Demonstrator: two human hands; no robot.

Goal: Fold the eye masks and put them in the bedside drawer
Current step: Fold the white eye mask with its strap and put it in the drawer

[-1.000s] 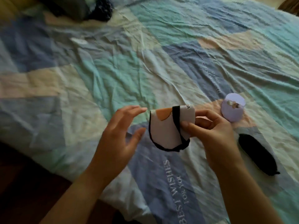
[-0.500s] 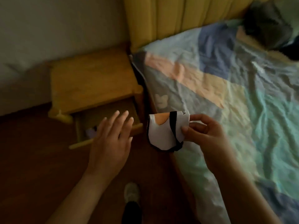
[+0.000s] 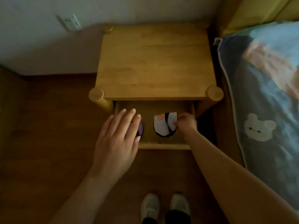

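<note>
A person is standing over a wooden nightstand (image 3: 153,62) w/ its drawer (image 3: 163,145) pulled open, placing a folded white mask (image 3: 163,126) inside. The right hand (image 3: 186,122) is pinching the mask's right edge between thumb and fingers, the black strap wrapped across the fold, holding it over the drawer's right half; whether it is touching the drawer floor yet cannot be told. The left hand (image 3: 119,139) is hovering flat and open, fingers spread, gripping nothing, above the drawer's left side, partly covering a purple mask (image 3: 140,130) (dark-edged, apparently folded) already lying there.

Step in hand, by the look of it: stowing the white mask, folding done. Next move is prob. simple: lowering it to the drawer floor beside the purple one w/o overlap, then letting go so the fold and strap are not springing apart. The left hand seems placed to steady or shift the purple one if room is needed. How many masks are left to fold cannot be judged, since only a strip of bed (image 3: 265,101) w/ a bear-print quilt is showing at right.

Count: two masks visible, one white, one purple; one drawer, open; one nightstand; two hands; two pale shoes (image 3: 165,206) at bottom of frame on the wood floor; one wall socket (image 3: 68,22) upper left.
</note>
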